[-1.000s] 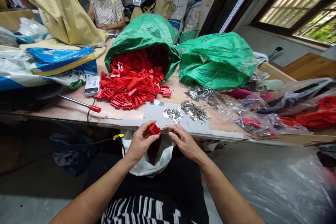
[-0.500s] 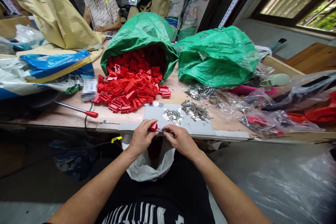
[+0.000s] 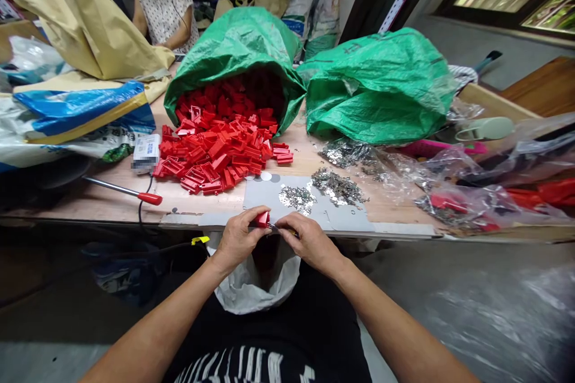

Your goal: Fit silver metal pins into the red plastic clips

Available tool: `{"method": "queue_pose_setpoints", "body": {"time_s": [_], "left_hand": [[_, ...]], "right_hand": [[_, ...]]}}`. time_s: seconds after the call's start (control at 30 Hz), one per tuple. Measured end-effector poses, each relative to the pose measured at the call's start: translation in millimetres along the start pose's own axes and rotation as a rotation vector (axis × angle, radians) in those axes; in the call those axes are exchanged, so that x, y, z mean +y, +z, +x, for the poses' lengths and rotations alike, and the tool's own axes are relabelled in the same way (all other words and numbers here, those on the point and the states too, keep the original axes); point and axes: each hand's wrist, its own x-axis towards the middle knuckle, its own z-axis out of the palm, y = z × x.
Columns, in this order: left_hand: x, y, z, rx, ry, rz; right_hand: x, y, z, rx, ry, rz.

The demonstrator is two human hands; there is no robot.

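Seen from the head camera, the left hand (image 3: 237,240) clamped its fingers on a red plastic clip (image 3: 262,218) at the edge of the table (image 3: 103,203); the right hand (image 3: 309,242) pinched a small metal piece (image 3: 272,226) against it, above a white bag (image 3: 251,288).

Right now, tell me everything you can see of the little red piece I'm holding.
The red piece is small, blocky and looks like moulded plastic. The left hand pinches it between thumb and fingers at the table edge, over a white bag. The right hand holds a thin metal sliver against its right side. Fingers hide most of it.
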Motion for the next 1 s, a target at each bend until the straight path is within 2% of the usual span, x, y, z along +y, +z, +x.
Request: {"method": "queue_pose_setpoints", "body": {"time_s": [0.17,0.4,0.53,0.63,0.8,1.0], "left_hand": [[0.2,-0.7,0.7,-0.001,-0.022,-0.032],[-2.0,0.8,0.2,-0.009,-0.037,-0.055],[-3.0,2.0,-1.3,-0.006,-0.018,-0.024],[-1.9,3.0,-2.1,-0.011,-0.014,-0.005],[7.4,4.0,-7.5,0.03,-0.022,-0.026],[23.9,-1.6,-21.8,0.125,-0.012,-0.105]], "right_hand": [[-2.1,-2.6,1.1,-0.011,0.022,0.004],[-21.9,-3.9,8.4,-0.045,0.194,-0.156],[-36.1,1.4,14.4,-0.045,0.259,-0.279],[-40.1,6.8,13.8,-0.028,0.302,-0.287],[-32.3,12.0,-2.1,0.034,0.236,-0.119],[-33.4,7.4,-23.2,0.187,0.093,0.077]]}}
